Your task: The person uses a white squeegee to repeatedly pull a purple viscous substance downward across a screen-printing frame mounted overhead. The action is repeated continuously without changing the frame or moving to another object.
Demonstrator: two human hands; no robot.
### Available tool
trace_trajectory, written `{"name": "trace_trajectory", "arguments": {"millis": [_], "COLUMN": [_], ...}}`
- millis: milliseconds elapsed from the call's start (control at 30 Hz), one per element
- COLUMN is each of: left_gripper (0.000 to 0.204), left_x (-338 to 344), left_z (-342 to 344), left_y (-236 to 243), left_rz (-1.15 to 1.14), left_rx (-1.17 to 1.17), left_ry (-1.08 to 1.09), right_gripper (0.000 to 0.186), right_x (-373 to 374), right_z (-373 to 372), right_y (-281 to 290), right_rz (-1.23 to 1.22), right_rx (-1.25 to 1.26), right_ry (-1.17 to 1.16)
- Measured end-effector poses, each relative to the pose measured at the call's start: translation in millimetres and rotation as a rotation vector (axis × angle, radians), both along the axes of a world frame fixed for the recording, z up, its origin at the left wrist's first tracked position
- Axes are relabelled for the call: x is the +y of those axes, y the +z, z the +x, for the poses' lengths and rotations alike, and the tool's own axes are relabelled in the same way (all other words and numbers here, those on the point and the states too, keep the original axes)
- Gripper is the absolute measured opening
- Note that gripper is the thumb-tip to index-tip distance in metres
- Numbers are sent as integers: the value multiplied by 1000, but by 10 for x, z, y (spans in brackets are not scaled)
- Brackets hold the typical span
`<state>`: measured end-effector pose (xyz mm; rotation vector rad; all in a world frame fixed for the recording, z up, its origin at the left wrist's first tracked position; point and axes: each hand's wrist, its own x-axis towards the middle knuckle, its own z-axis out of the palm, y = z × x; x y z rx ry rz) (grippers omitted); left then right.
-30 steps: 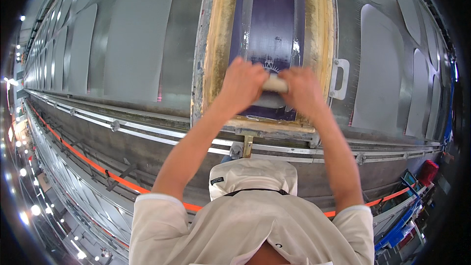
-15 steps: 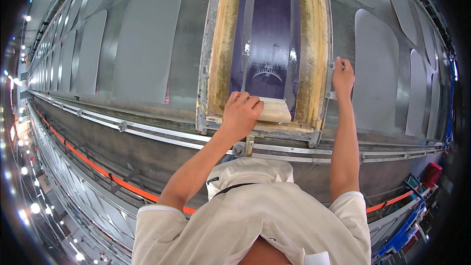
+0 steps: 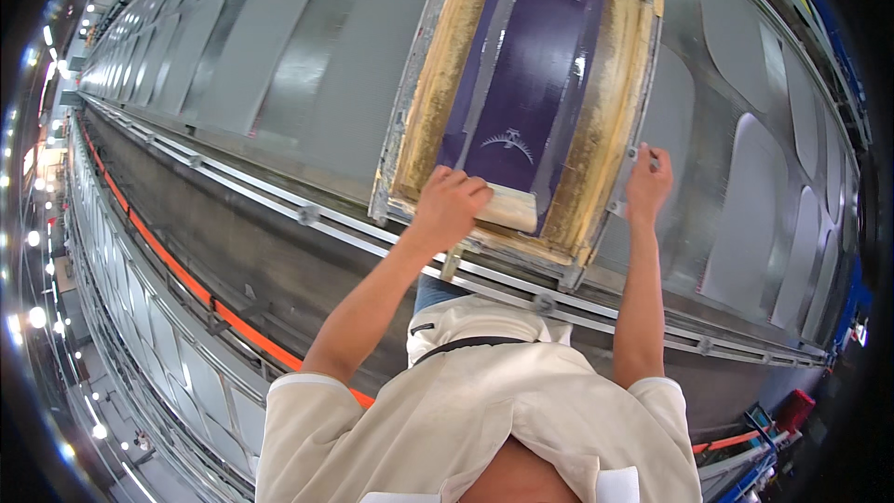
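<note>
Item: screen-printing frame [image 3: 445, 93], rectangular, lying flat on the long grey tabletop [image 3: 279, 130]. Border stained ochre-yellow, thick with dried residue, paler and greyer along its outer metal edge. Inner mesh panel [image 3: 549, 47] deep purple, glossy, with a faint pale arc-shaped motif [image 3: 507, 142] near the person's end and a small line of light marks at the far end. A long grey streak runs lengthwise down the left part of the mesh.

Item: squeegee [image 3: 507, 207], pale wooden bar, lying crosswise at the near end of the purple mesh, just inside the frame's yellow border.

Left hand [image 3: 450, 205]: set on the left end of the squeegee, fingers curled down and closed over the bar, knuckles uppermost.

Right hand [image 3: 646, 184]: at the right outer edge of the frame, beside a small metal bracket [image 3: 622, 182]; fingers bent and drawn together at the frame's edge; whether they pinch the bracket or only press against it cannot be told.

Surroundings: tabletop carries rows of pale grey cut panels [image 3: 745, 214], laid flat on either side of the frame. Metal rails [image 3: 307, 214] run along the near edge of the tabletop, an orange strip [image 3: 186, 284] below them. The person wears a cream short-sleeved shirt [image 3: 466, 410].
</note>
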<state>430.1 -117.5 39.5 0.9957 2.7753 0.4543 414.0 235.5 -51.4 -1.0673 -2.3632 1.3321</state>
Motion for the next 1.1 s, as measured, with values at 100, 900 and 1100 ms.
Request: {"name": "trace_trajectory", "arguments": {"millis": [100, 900, 1100], "left_gripper": [42, 55, 44], "left_x": [-46, 438, 1001], "left_z": [-13, 87, -1470], "left_y": [36, -60, -382], "left_rz": [20, -23, 102], "left_rx": [8, 75, 181], "left_ry": [19, -179, -204], "right_gripper": [27, 27, 32], "right_x": [-164, 184, 446], "right_z": [-53, 157, 268], "right_y": [15, -83, 223], "right_rz": [-114, -42, 90], "right_rx": [90, 9, -291], "right_ry": [1, -76, 97]}}
